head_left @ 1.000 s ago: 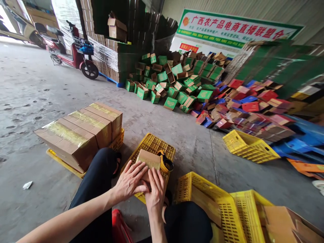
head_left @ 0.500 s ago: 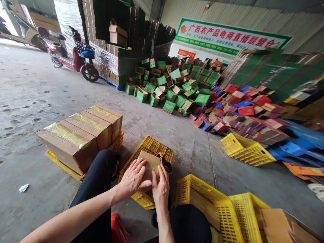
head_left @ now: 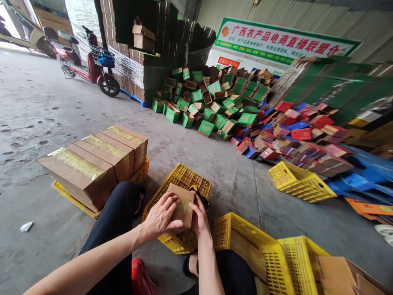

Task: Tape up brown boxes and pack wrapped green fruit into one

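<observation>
A small cardboard box (head_left: 183, 205) with yellowish tape over its top rests on a yellow plastic crate (head_left: 184, 172) in front of me. My left hand (head_left: 162, 213) holds the box from the left, fingers over its top and thumb at the near side. Against the right side, my right hand (head_left: 199, 213) grips it, thumb near the upper edge and some fingers hidden. Just behind the box and right hand lies a black and orange tape dispenser (head_left: 199, 192), partly covered.
Taped cartons (head_left: 95, 159) sit on another crate to the left. Yellow crates (head_left: 245, 233) holding cardboard stand at my right. A tipped yellow crate (head_left: 297, 184), piles of green boxes (head_left: 205, 128) and red boxes (head_left: 301, 134), and a red scooter (head_left: 89, 69) are farther off.
My right hand has shifted from the box's top to its right side, its fingers now going behind the edge. The left hand stays on the box, its fingers slightly more bent.
</observation>
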Action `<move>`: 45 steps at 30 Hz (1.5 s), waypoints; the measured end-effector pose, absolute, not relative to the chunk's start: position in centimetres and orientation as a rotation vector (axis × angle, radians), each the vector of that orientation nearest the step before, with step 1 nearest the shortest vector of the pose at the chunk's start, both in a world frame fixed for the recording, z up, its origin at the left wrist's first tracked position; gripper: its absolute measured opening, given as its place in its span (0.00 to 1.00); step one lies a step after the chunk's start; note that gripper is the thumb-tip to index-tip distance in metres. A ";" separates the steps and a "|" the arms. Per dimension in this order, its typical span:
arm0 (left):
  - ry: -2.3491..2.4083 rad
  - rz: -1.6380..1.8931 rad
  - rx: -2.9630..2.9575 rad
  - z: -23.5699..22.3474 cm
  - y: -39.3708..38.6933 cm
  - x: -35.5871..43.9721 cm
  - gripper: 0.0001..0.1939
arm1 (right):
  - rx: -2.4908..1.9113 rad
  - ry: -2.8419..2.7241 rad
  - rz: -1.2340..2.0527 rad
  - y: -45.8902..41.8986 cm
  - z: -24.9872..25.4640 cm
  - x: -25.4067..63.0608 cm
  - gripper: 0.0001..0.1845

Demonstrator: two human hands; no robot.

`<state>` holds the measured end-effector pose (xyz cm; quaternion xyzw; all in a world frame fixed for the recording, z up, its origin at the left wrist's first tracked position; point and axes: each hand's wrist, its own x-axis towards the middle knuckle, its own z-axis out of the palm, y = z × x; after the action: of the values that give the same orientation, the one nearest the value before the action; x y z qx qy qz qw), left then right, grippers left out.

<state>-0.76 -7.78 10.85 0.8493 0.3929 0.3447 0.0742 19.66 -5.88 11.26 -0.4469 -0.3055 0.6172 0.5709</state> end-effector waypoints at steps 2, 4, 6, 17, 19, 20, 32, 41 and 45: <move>1.183 1.023 2.551 10.7 -7.8 -0.7 0.43 | -1.070 -0.687 1.407 -5.5 10.9 19.6 0.29; 1.196 1.014 2.554 10.8 -7.8 -0.6 0.43 | -1.108 -0.682 1.376 -5.1 10.6 19.4 0.27; 1.211 1.001 2.555 11.1 -7.6 -0.5 0.42 | -1.158 -0.723 1.350 -4.7 10.5 19.3 0.28; 1.316 0.921 2.611 10.4 -7.7 0.1 0.50 | -1.453 -1.212 1.020 -4.3 11.5 19.1 0.28; 1.331 0.902 2.609 10.3 -7.5 0.1 0.52 | -1.529 -1.174 0.945 -4.1 11.9 18.8 0.25; 1.335 0.899 2.606 10.3 -7.4 0.1 0.53 | -1.560 -1.166 0.911 -4.0 12.0 18.6 0.24; 1.405 0.923 2.564 9.8 -7.9 -2.4 0.44 | -1.588 -1.273 0.690 -3.9 11.3 18.6 0.22; 1.382 0.900 2.616 9.6 -6.5 -0.5 0.52 | -1.456 -1.260 0.927 -5.2 11.6 20.1 0.26; 1.334 0.809 2.689 10.6 -6.3 0.6 0.52 | -1.436 -1.223 0.951 -4.1 11.4 20.2 0.26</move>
<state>0.61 -6.33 10.56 0.8648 0.4292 0.2601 0.0163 20.16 -4.14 11.40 -0.5916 -0.5040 0.3918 0.4924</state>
